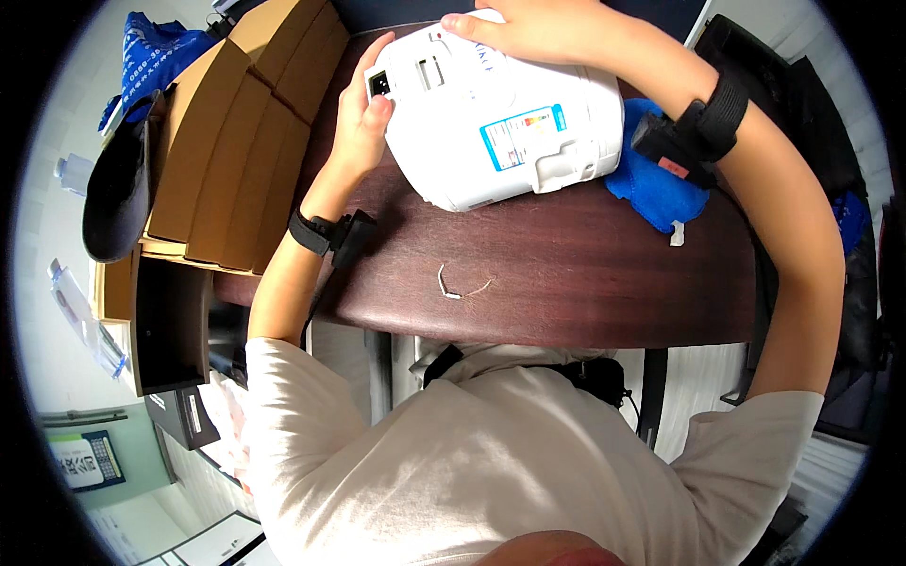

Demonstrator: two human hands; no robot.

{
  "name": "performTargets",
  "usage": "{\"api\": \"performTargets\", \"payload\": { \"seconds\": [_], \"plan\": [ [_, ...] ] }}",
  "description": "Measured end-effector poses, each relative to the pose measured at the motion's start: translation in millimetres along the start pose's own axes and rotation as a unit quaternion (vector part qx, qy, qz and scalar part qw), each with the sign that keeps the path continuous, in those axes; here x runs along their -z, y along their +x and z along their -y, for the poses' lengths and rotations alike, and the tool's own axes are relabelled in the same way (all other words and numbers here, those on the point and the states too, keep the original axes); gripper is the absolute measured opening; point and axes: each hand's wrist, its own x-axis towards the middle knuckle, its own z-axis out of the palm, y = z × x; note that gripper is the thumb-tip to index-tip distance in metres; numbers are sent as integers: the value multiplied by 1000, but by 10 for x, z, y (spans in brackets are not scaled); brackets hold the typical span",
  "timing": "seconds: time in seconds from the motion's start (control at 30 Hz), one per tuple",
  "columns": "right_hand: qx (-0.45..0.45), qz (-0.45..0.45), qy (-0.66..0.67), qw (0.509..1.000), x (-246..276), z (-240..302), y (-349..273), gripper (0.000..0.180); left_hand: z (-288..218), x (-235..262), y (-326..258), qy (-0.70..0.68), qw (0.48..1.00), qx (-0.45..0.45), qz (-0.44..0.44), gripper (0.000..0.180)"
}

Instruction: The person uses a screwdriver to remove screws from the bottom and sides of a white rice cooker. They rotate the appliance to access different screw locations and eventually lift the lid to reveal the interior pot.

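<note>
Beige shirt (491, 453); fingers (366, 69) hold white appliance (453, 132) near closed cardboard boxes (226, 141).

Brown cardboard boxes (212, 118) stand packed together at the left of the dark reddish bench (604, 274). A bent whitish strip (452, 295) lies near its front edge.

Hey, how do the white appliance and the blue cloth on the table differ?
The white appliance is bulky and rigid-looking; the blue cloth is smaller and crumpled. The left hand and right hand touch the appliance, while neither touches the cloth. Both show blue, the appliance only in small markings.
</note>
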Motion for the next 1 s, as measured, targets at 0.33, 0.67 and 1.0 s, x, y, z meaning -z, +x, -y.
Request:
{"api": "performTargets", "payload": {
  "seconds": [0.33, 0.67, 1.0],
  "plan": [
    [-4, -44, 0, 999, -38, 36, 4, 71, 26, -80, 70, -50, 998, 24, -36, 87],
    [-11, -9, -7, 1000, 72, 45, 25, 68, 132, -11, 91, 2, 1000, 25, -3, 93],
    [20, 17, 4, 1000, 26, 56, 57, 61, 133, 11, 85, 65, 998, 3, 17, 110]
  ]
}}
